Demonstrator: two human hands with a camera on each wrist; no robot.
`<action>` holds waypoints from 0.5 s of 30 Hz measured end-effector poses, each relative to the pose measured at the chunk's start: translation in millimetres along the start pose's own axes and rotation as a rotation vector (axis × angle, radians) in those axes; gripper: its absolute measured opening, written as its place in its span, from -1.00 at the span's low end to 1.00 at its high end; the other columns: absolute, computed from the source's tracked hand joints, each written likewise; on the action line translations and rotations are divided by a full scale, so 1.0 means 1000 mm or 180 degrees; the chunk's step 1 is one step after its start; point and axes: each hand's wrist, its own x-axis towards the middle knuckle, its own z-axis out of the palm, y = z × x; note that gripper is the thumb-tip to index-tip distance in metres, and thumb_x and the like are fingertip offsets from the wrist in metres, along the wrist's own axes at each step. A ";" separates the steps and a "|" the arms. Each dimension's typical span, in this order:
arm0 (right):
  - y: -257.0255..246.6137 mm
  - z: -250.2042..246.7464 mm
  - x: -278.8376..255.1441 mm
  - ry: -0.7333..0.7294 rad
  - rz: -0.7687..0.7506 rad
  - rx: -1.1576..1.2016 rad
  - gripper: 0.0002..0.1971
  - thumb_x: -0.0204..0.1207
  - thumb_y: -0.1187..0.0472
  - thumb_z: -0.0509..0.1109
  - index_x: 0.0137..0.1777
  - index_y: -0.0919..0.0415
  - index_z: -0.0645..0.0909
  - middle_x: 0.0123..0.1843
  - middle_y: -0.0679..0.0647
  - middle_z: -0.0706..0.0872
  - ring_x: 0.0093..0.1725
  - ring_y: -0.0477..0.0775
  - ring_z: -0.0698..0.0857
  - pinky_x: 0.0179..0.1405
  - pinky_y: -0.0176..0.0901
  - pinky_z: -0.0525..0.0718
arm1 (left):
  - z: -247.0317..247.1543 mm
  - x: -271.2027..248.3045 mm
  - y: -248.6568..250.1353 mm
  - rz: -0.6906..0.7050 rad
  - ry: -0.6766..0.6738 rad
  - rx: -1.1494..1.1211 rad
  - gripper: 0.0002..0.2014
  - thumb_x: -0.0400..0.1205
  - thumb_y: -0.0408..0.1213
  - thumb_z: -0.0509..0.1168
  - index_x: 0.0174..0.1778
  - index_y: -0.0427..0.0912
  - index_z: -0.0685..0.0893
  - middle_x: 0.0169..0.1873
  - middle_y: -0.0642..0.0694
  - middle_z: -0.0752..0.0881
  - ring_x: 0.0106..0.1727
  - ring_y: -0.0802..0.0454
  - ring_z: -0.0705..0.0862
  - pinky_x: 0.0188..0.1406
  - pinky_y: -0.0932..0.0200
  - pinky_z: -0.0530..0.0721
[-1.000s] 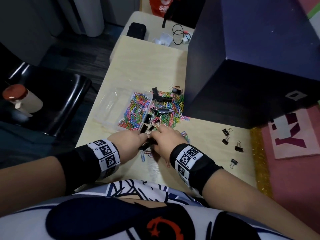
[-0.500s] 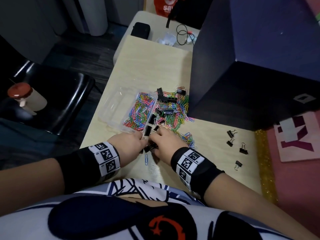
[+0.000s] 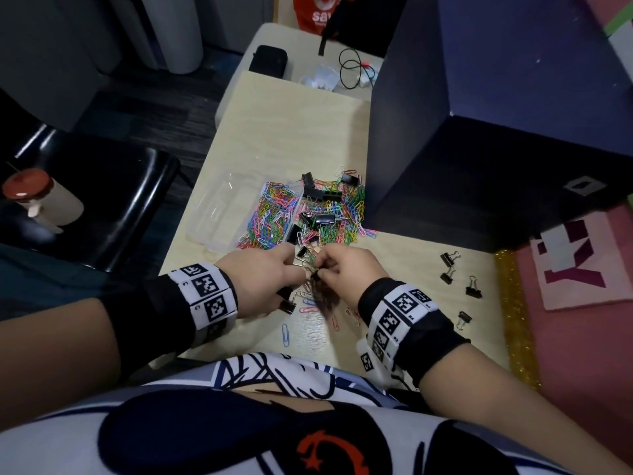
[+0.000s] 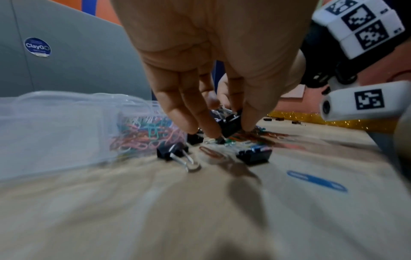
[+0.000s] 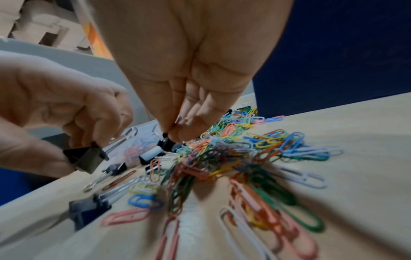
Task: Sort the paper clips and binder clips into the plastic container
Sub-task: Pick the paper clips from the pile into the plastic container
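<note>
A clear plastic container (image 3: 219,214) lies on the table, and its right compartment holds coloured paper clips (image 3: 274,214). A mixed pile of paper clips and black binder clips (image 3: 337,214) lies to its right. My left hand (image 3: 296,269) (image 4: 229,127) pinches a black binder clip (image 4: 230,123) (image 5: 85,158) just above the table. My right hand (image 3: 318,273) (image 5: 171,134), close beside it, pinches a small black binder clip (image 5: 165,139) at the top of a tangle of paper clips (image 5: 200,158). Loose binder clips (image 4: 175,153) and paper clips lie under both hands.
Several small binder clips (image 3: 455,279) lie apart at the table's right. A tall dark box (image 3: 479,149) stands directly right of the pile. One blue paper clip (image 3: 286,334) lies near the front edge. A black chair (image 3: 102,200) with a bottle (image 3: 41,197) stands left of the table.
Both hands stay together over the near end of the pile. They have drawn slightly apart, each with a black clip, and the tangle under my right hand blurs as it moves.
</note>
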 end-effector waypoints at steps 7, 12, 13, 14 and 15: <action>0.030 -0.013 -0.019 0.0419 0.0427 0.0018 -0.97 0.56 0.18 0.35 -0.04 0.07 0.57 -0.06 0.01 0.65 -0.11 0.03 0.59 -0.15 -0.25 0.45 | -0.017 0.027 0.015 0.0293 0.0122 0.0052 -0.71 0.66 -0.10 0.18 0.29 0.04 0.39 0.10 -0.06 0.58 0.06 -0.14 0.64 -0.17 0.04 0.61; 0.059 -0.021 -0.029 0.0994 0.1054 0.0247 -0.94 0.53 0.21 0.35 -0.03 0.08 0.58 0.04 0.11 0.67 -0.01 0.14 0.65 -0.09 -0.27 0.45 | -0.034 0.058 0.045 0.0461 0.0539 -0.0394 -0.76 0.67 -0.16 0.18 0.23 -0.07 0.38 -0.09 -0.18 0.70 -0.06 -0.22 0.68 -0.16 0.02 0.60; 0.064 -0.023 -0.031 0.1218 0.1200 0.0375 -0.91 0.54 0.22 0.34 0.01 0.09 0.59 0.08 0.13 0.68 0.01 0.15 0.66 -0.06 -0.26 0.47 | -0.037 0.065 0.053 0.0438 0.0707 -0.0662 -0.73 0.68 -0.19 0.18 0.28 -0.07 0.39 -0.06 -0.16 0.73 -0.03 -0.21 0.69 -0.13 0.04 0.60; 0.068 -0.025 -0.033 0.1412 0.1340 0.0503 -0.85 0.55 0.23 0.33 0.09 0.10 0.59 0.14 0.14 0.67 0.04 0.15 0.67 -0.03 -0.25 0.49 | -0.040 0.071 0.060 0.0397 0.0853 -0.1004 -0.68 0.68 -0.23 0.18 0.36 -0.04 0.38 0.02 -0.13 0.74 0.02 -0.18 0.71 -0.06 0.07 0.61; 0.070 -0.028 -0.036 0.1547 0.1459 0.0610 -0.78 0.57 0.23 0.31 0.20 0.12 0.58 0.22 0.15 0.65 0.08 0.15 0.67 0.00 -0.24 0.49 | -0.042 0.076 0.065 0.0362 0.0922 -0.1334 -0.59 0.67 -0.29 0.18 0.44 -0.01 0.35 0.14 -0.08 0.72 0.08 -0.12 0.71 0.02 0.09 0.63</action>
